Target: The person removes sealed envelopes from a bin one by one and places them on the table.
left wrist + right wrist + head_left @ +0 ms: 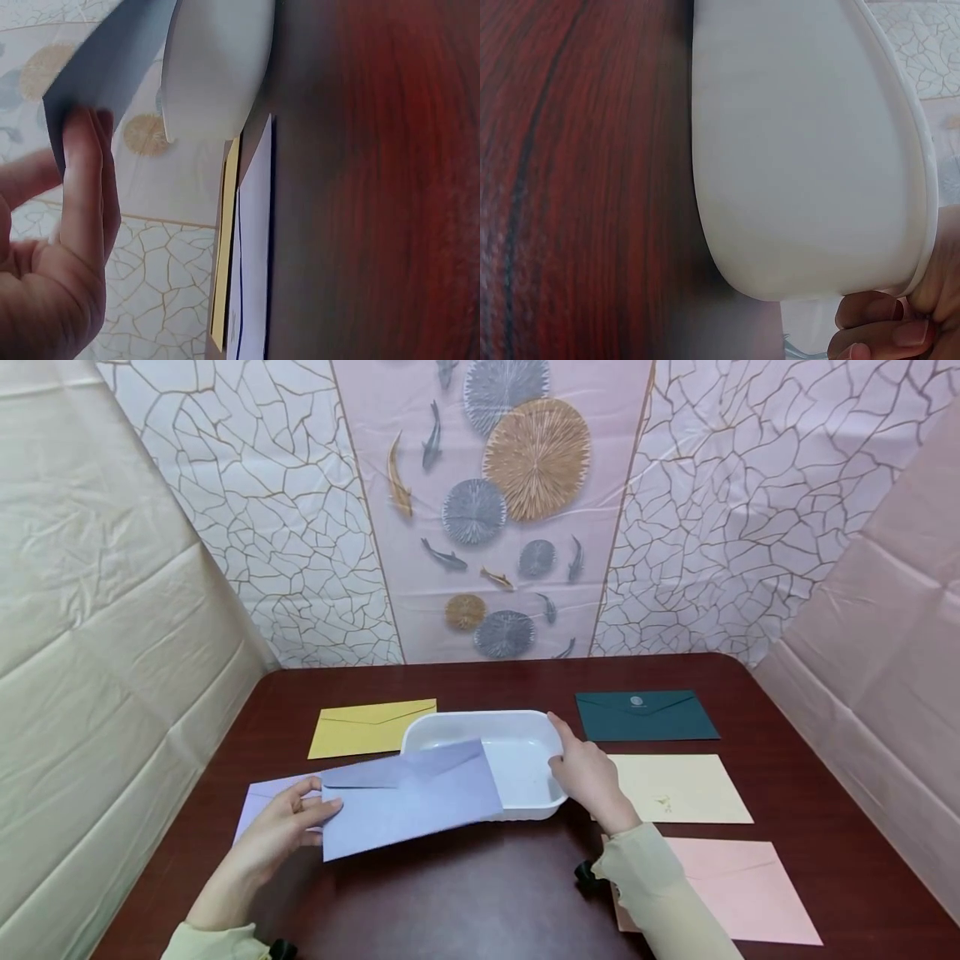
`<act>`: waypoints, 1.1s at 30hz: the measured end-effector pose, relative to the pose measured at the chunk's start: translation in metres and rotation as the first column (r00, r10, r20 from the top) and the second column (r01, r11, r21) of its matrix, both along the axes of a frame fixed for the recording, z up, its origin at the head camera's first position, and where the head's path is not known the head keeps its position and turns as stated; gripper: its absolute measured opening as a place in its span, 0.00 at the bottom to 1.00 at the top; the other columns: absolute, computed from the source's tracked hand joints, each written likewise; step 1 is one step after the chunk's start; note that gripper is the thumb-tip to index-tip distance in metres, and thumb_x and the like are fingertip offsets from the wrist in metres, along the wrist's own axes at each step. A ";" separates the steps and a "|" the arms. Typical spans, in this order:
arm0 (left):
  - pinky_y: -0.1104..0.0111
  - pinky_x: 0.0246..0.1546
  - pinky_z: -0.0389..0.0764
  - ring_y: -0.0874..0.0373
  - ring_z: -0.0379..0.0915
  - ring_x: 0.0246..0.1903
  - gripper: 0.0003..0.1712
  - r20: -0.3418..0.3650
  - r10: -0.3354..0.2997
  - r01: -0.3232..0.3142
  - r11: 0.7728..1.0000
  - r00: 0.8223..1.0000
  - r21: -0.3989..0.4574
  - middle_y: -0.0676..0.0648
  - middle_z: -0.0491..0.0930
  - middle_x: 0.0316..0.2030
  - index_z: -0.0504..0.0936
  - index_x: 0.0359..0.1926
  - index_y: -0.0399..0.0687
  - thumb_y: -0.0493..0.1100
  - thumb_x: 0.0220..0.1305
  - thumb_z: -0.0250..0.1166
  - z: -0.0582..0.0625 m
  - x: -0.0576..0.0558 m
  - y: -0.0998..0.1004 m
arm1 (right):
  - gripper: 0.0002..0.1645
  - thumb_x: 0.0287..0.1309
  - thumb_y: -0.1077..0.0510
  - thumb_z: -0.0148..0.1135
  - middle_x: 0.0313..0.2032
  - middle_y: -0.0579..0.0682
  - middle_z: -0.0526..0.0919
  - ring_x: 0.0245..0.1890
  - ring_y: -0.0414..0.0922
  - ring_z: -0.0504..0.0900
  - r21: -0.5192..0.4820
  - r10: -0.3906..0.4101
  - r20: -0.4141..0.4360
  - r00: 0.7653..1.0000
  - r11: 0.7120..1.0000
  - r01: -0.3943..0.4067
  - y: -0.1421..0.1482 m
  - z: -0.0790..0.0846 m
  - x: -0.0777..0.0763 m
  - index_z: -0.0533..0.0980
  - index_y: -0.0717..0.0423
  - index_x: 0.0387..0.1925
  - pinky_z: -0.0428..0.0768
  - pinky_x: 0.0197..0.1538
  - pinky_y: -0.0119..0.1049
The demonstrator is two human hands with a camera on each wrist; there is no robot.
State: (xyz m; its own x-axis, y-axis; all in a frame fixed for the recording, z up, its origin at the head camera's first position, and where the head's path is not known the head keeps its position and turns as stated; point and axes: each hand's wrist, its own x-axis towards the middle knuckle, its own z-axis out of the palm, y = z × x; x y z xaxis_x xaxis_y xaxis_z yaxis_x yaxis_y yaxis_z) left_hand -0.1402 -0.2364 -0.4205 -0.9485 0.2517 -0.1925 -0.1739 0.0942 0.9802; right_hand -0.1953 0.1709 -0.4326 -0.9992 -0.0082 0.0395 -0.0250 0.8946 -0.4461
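My left hand pinches the left end of a blue envelope, its thumb on the near face. The envelope is tilted, and its right part overlaps the left side of a white plastic basin in the head view. Gripped at its right rim by my right hand, the basin sits on the table. In the right wrist view the curled fingers are at the end of the basin's rim. A lilac envelope lies under and behind my left hand, partly hidden by it.
A yellow envelope lies behind the basin on the left. Along the right side lie a dark green envelope, a cream envelope and a pink envelope. The dark red table meets patterned cloth at the back.
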 end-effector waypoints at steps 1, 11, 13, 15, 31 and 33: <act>0.63 0.29 0.78 0.59 0.75 0.26 0.20 -0.001 -0.035 0.035 0.999 0.999 0.001 0.50 0.76 0.27 0.57 0.44 0.41 0.40 0.63 0.61 0.000 0.002 0.000 | 0.42 0.58 0.60 0.52 0.11 0.49 0.68 0.09 0.42 0.60 0.001 0.002 -0.005 1.000 1.000 -0.002 0.000 0.000 0.000 0.52 0.48 0.74 0.56 0.14 0.34; 0.52 0.33 0.78 0.48 0.80 0.31 0.17 -0.059 -0.216 0.217 0.976 0.975 0.005 0.41 0.80 0.36 0.60 0.45 0.36 0.38 0.65 0.59 0.001 0.017 0.008 | 0.42 0.58 0.60 0.52 0.11 0.48 0.68 0.09 0.43 0.61 0.014 0.010 -0.021 1.000 1.000 -0.010 -0.001 -0.002 -0.001 0.53 0.50 0.73 0.58 0.14 0.34; 0.51 0.33 0.78 0.48 0.80 0.31 0.17 -0.060 -0.231 0.232 0.973 0.971 0.005 0.40 0.81 0.37 0.61 0.46 0.36 0.38 0.65 0.59 0.002 0.020 0.009 | 0.41 0.58 0.60 0.52 0.11 0.48 0.68 0.09 0.43 0.62 0.017 0.011 -0.021 1.000 1.000 -0.011 -0.001 -0.002 -0.001 0.53 0.50 0.73 0.58 0.14 0.34; 0.51 0.33 0.78 0.48 0.80 0.31 0.17 -0.049 -0.237 0.237 0.971 0.970 -0.007 0.40 0.81 0.37 0.63 0.47 0.36 0.39 0.65 0.59 0.004 0.023 0.011 | 0.41 0.58 0.60 0.52 0.11 0.48 0.68 0.09 0.43 0.62 0.019 0.012 -0.023 1.000 1.000 -0.011 -0.001 -0.002 -0.001 0.53 0.50 0.73 0.58 0.14 0.34; 0.49 0.34 0.77 0.44 0.80 0.33 0.19 0.019 -0.289 0.289 0.957 0.957 0.011 0.34 0.80 0.40 0.62 0.49 0.35 0.40 0.65 0.59 0.003 0.036 0.011 | 0.42 0.59 0.59 0.52 0.12 0.49 0.69 0.11 0.45 0.65 0.017 0.004 0.013 1.000 1.000 -0.004 -0.001 0.000 -0.002 0.51 0.48 0.74 0.59 0.15 0.35; 0.48 0.33 0.77 0.44 0.80 0.33 0.19 0.025 -0.293 0.293 0.956 0.956 0.013 0.34 0.80 0.40 0.61 0.49 0.35 0.40 0.64 0.60 0.001 0.036 0.011 | 0.42 0.59 0.59 0.52 0.12 0.49 0.69 0.10 0.45 0.65 0.020 0.005 0.015 1.000 1.000 -0.005 -0.001 0.000 -0.002 0.51 0.48 0.74 0.59 0.15 0.35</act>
State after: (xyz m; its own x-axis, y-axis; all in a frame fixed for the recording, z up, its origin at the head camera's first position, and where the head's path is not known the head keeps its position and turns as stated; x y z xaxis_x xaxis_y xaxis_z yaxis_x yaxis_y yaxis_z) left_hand -0.1041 -0.2256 -0.4197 -0.8275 0.5198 -0.2125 -0.1656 0.1357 0.9768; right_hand -0.1976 0.1694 -0.4328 -0.9996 -0.0142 0.0243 -0.0232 0.9032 -0.4286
